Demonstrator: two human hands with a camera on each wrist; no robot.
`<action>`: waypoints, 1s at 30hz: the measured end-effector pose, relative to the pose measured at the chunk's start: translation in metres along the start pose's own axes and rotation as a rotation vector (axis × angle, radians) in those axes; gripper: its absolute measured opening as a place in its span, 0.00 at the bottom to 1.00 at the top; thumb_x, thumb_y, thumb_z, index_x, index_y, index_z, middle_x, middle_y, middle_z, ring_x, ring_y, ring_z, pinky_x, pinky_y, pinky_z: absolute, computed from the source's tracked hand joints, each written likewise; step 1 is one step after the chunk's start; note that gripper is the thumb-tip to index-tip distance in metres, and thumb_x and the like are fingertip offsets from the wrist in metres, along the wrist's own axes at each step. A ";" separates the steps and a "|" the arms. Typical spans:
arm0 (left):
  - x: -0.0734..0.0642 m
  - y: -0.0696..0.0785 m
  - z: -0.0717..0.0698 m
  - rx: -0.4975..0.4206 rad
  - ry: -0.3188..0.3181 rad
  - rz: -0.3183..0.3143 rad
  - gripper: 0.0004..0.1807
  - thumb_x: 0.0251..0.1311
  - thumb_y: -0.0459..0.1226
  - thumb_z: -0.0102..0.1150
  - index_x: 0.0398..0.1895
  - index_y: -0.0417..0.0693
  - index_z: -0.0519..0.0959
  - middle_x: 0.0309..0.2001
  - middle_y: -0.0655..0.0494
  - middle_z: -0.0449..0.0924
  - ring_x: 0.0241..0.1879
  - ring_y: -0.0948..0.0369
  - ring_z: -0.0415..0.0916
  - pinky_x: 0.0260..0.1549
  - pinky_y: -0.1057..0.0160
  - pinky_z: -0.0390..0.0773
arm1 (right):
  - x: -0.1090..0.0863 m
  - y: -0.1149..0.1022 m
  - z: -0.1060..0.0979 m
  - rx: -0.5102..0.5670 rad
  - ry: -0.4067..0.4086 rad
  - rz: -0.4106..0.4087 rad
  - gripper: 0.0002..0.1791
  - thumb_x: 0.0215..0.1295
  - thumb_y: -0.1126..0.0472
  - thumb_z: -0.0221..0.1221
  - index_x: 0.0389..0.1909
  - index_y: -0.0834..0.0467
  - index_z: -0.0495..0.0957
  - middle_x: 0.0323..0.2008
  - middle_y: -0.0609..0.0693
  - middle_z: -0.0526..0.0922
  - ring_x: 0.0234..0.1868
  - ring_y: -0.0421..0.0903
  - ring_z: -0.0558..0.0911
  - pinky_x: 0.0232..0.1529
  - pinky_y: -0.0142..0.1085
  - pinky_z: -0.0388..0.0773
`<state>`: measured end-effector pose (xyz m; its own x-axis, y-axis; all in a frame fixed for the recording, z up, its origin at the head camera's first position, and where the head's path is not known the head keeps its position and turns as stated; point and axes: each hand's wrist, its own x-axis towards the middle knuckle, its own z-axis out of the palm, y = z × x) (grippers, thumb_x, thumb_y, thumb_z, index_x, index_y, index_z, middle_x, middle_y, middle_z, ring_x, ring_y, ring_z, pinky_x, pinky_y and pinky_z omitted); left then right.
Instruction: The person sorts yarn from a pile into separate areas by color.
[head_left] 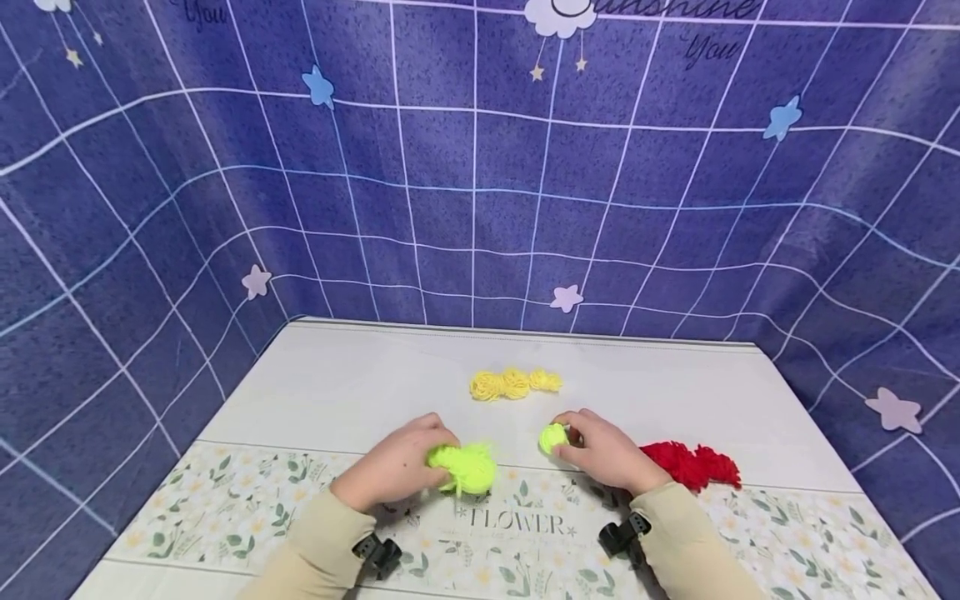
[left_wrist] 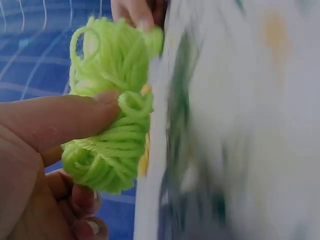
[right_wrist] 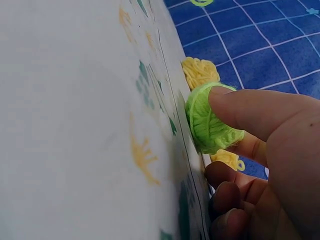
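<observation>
My left hand (head_left: 401, 460) pinches a neon yellow-green yarn bundle (head_left: 474, 469) over the front part of the table. In the left wrist view the thumb presses the middle of this bundle (left_wrist: 112, 57), where loops stick out above and below. To the right, my right hand (head_left: 606, 450) holds a smaller ball of the same neon yarn (head_left: 553, 437) between thumb and fingers. The right wrist view shows this ball (right_wrist: 207, 120) close to the tabletop, its strands wound tightly. A gap separates the two green pieces in the head view.
A yellow yarn skein (head_left: 515, 384), bunched into three lumps, lies farther back. Red yarn (head_left: 693, 467) lies beside my right wrist, partly hidden by it. The white table (head_left: 360, 367) carries a floral band lettered FLOWER. A blue gridded curtain (head_left: 480, 208) surrounds its back and sides.
</observation>
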<state>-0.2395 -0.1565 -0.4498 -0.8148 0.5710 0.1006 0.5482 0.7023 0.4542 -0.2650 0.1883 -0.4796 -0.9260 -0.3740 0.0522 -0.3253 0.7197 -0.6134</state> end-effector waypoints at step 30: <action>-0.038 -0.107 -0.030 -0.139 0.171 -0.326 0.22 0.59 0.35 0.69 0.58 0.45 0.82 0.50 0.51 0.74 0.48 0.55 0.74 0.51 0.45 0.74 | 0.003 0.001 0.003 0.023 -0.004 -0.034 0.16 0.65 0.52 0.68 0.52 0.45 0.80 0.37 0.43 0.75 0.37 0.44 0.73 0.40 0.43 0.70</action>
<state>-0.2726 -0.2662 -0.4759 -0.9680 0.2405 0.0723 0.2347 0.7640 0.6010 -0.2677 0.1864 -0.4821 -0.9136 -0.4005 0.0702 -0.3521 0.6928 -0.6293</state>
